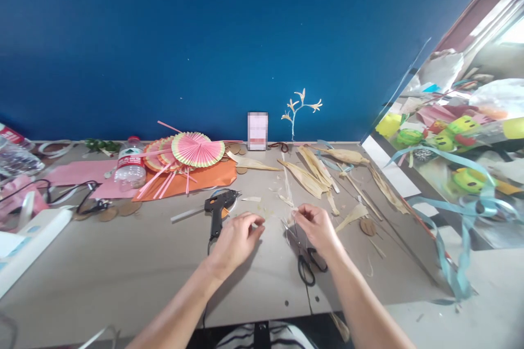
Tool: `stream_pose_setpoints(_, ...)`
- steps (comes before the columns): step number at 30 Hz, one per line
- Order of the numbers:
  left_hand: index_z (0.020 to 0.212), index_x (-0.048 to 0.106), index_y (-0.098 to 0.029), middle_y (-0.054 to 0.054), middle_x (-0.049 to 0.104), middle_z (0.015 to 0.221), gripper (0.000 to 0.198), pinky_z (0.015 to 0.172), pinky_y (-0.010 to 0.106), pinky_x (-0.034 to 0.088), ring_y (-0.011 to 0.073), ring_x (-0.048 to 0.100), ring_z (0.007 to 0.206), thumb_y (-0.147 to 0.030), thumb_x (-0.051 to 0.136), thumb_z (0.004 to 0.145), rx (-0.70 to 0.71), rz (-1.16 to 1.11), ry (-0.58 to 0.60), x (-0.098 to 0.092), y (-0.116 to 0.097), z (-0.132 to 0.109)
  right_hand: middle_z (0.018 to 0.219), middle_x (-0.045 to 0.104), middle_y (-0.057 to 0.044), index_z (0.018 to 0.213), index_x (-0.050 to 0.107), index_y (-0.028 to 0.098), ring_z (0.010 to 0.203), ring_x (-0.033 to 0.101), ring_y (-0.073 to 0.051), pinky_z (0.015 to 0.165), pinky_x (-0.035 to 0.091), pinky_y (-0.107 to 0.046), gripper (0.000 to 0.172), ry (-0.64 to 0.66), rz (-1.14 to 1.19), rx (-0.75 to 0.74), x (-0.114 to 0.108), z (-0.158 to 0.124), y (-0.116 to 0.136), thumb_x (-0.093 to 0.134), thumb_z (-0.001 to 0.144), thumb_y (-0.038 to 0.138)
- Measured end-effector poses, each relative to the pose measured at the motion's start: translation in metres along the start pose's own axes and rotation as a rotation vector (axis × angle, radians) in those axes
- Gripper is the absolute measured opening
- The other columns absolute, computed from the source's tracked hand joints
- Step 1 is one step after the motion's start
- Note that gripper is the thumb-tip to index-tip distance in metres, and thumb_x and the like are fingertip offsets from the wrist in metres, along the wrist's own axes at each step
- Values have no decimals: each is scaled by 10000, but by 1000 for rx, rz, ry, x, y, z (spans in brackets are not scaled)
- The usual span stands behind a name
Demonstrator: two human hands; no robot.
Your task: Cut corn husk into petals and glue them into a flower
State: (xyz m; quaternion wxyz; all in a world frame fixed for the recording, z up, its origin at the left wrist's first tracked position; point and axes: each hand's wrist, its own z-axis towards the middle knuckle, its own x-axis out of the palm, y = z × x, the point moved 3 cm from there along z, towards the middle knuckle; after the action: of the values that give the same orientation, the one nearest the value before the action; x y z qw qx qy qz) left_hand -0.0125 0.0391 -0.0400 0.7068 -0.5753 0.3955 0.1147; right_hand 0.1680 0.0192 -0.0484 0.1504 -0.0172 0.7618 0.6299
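Observation:
My left hand hovers over the table beside the glue gun, its fingers curved and the thumb a little apart; I see nothing held in it. My right hand is closed in a pinch above the scissors; whatever is between its fingertips is too small to make out. The scissors have black handles and lie on the table, partly covered by that hand. Pale scraps lie between the two hands. Dried corn husks spread out just beyond my right hand.
A wire stem with husk flowers stands against the blue wall, near a phone. Pink paper fans, a bottle and a white power strip are on the left. Blue ribbon hangs at the right edge.

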Motion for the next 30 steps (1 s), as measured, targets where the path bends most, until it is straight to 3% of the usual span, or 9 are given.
stream_pose_setpoints(3,1014,566,-183,82,605,1003,264,757,293,430,190,583,853,-176,411,801,73,374,-40,-7,-1,18,513,485,28,543,477,183,486,405,-100,489,271,-217,198,-78,-502,-142,-14,10,7,532,696,296)
stream_pose_setpoints(8,947,551,-92,155,580,898,282,647,347,471,250,610,787,-33,348,761,28,715,136,2,-1,49,632,578,-10,671,533,192,582,505,-138,523,274,-225,58,-5,-915,-197,-4,23,3,486,696,169)
stream_pose_setpoints(13,883,575,-70,188,576,892,292,660,370,470,270,613,780,9,343,725,43,696,156,12,2,61,825,587,-34,897,533,195,676,541,-150,581,313,-228,200,-62,-885,-251,4,22,-2,543,718,284)
stream_pose_setpoints(19,839,586,-103,172,617,831,260,671,338,449,245,610,776,-10,367,736,34,594,142,11,4,59,716,588,-10,763,559,206,655,526,-154,603,331,-248,74,-17,-690,-286,9,7,-1,542,726,268)
stream_pose_setpoints(22,876,574,-153,92,631,811,196,669,282,433,191,595,763,-109,419,764,58,410,98,7,-3,51,681,587,5,772,574,213,564,503,-133,552,342,-246,88,0,-460,-238,12,3,-1,557,711,276)
stream_pose_setpoints(26,820,558,-156,5,575,696,172,466,198,353,92,501,526,-293,548,716,-111,-571,72,6,-9,36,668,575,11,817,585,188,388,404,-69,392,296,-211,186,190,3,-21,23,-2,1,571,699,331)
stream_pose_setpoints(30,811,529,-145,-33,499,598,247,397,173,245,57,441,458,-310,635,662,-219,-1069,111,12,-12,26,628,566,9,705,582,151,367,390,-42,354,277,-184,208,367,312,77,33,-10,8,591,695,359)
